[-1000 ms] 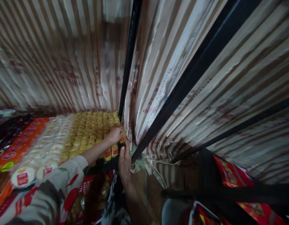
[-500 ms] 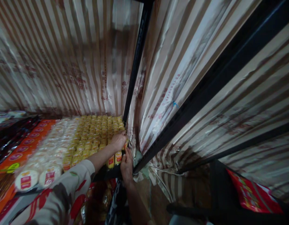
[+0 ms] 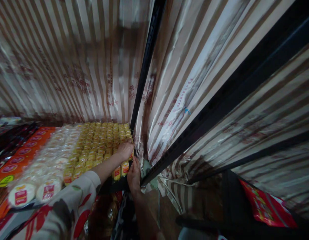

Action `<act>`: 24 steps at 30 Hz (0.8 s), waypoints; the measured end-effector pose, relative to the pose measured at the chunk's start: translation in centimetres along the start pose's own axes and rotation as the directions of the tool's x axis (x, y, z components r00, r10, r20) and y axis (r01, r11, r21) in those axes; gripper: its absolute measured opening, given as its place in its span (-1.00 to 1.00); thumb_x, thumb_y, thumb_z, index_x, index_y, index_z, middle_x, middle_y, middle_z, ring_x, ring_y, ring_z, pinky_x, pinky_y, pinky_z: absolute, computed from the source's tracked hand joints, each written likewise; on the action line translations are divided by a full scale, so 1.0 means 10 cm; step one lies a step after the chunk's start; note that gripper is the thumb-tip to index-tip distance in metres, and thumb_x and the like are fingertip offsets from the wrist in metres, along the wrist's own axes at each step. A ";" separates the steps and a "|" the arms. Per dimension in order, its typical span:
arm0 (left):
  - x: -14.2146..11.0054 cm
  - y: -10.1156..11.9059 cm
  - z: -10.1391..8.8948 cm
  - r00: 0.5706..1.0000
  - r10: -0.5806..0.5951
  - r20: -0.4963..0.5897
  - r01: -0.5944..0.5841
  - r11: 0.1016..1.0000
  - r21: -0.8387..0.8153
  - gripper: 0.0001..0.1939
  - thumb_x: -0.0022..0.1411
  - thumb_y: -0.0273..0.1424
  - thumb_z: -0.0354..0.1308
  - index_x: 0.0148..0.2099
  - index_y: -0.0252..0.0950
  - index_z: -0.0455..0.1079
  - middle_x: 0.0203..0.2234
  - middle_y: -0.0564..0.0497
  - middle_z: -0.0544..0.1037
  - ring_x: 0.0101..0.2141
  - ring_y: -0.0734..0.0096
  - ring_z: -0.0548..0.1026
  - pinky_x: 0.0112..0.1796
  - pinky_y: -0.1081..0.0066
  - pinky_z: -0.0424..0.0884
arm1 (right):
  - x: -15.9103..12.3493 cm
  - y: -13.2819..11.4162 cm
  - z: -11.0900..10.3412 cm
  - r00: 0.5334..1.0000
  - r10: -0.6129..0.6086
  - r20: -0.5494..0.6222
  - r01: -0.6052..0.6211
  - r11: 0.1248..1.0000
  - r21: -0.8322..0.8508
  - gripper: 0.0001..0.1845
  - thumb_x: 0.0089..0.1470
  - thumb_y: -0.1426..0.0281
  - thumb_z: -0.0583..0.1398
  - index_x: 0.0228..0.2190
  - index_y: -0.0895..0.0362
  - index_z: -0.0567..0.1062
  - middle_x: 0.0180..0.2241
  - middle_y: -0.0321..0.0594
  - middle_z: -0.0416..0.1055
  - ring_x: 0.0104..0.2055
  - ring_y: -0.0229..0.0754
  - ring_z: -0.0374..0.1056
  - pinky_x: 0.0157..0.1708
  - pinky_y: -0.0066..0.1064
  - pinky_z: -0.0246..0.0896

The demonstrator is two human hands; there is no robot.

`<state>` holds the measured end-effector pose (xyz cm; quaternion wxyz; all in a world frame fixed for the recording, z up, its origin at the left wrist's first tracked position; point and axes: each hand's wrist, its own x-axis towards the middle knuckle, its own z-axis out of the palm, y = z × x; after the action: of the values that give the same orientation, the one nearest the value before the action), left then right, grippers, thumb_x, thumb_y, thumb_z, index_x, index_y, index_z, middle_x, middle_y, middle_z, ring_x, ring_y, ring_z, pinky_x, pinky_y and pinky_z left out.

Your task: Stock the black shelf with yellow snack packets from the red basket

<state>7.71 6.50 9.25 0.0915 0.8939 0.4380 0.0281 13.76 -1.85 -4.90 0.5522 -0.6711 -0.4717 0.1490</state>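
Note:
Rows of small yellow wrapped cakes (image 3: 99,133) with red-and-white labels on the front ones fill the right end of a dark shelf (image 3: 111,187). My left hand (image 3: 125,150) reaches over them to the right-hand row. Its fingers are closed on a yellow wrapped cake (image 3: 131,155), which is partly hidden. Just below and to the right, at the shelf's corner, my right hand (image 3: 134,175) points upward with fingers bent together. Its fingertips are close to the same cake; what they pinch is hidden. Two labelled cakes (image 3: 120,170) stand at the front edge between the hands.
Round white packaged cakes (image 3: 48,191) and an orange package (image 3: 25,151) lie to the left. Dark posts (image 3: 146,63) rise behind and right of the hands, against a striped curtain (image 3: 94,66). A red packet (image 3: 267,205) rests at lower right.
The view has shifted slightly, so the shelf goods appear a little further left. Both hands keep nearly the same place at the right-hand row of cakes.

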 end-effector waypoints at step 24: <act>-0.88 0.11 0.13 0.932 0.005 -0.362 -0.147 0.918 -0.367 -0.70 0.24 -0.47 -0.15 -0.14 -0.29 0.40 -0.20 -0.08 0.45 -0.14 0.39 0.41 -0.08 0.42 0.32 | -0.23 -0.22 -0.20 0.990 0.138 0.033 -0.141 0.981 0.131 -0.52 0.10 0.29 -0.07 -0.03 0.28 0.34 0.09 0.09 0.22 0.15 -0.07 0.11 0.16 -0.11 -0.04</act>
<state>3.31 -1.28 8.47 0.1853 0.8547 0.3971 0.2782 12.98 -4.99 -3.03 0.5783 -0.6624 -0.4190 0.2264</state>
